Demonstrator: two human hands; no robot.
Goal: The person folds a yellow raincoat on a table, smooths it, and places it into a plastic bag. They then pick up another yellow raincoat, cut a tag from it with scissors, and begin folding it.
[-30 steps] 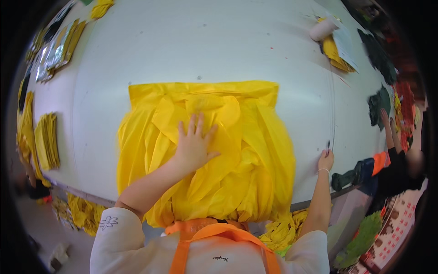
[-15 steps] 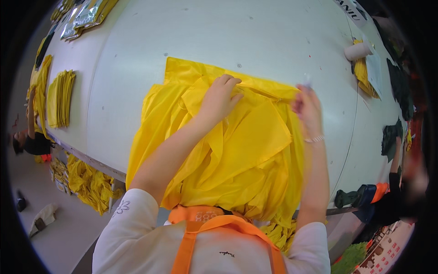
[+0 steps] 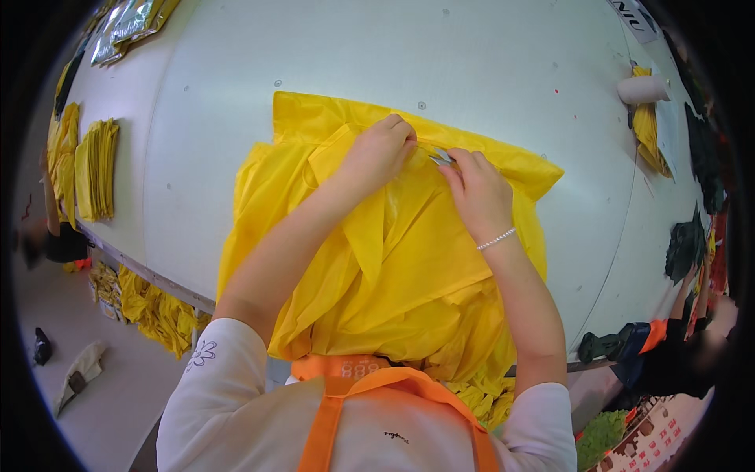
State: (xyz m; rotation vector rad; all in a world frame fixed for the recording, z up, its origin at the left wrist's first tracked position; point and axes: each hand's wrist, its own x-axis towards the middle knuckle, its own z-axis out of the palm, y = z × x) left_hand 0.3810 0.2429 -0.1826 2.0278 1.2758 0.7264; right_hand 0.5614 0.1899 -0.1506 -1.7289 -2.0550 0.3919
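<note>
Both hands pinch the thin yellow plastic garment [image 3: 393, 252] spread on the white table [image 3: 487, 71]: left hand [image 3: 377, 153] closed on its far hem, right hand [image 3: 480, 193] beside it holding a small metal tool [image 3: 440, 157]; film looks light, limp, slippery, so best gripped at the folded hem.

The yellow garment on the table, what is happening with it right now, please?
A person in an orange apron leans over a white table with a yellow garment spread on it. The left hand pinches the fabric near its upper edge. The right hand holds a small metal tool, maybe snips, at the same spot. Folded yellow pieces lie stacked at the table's left.
</note>
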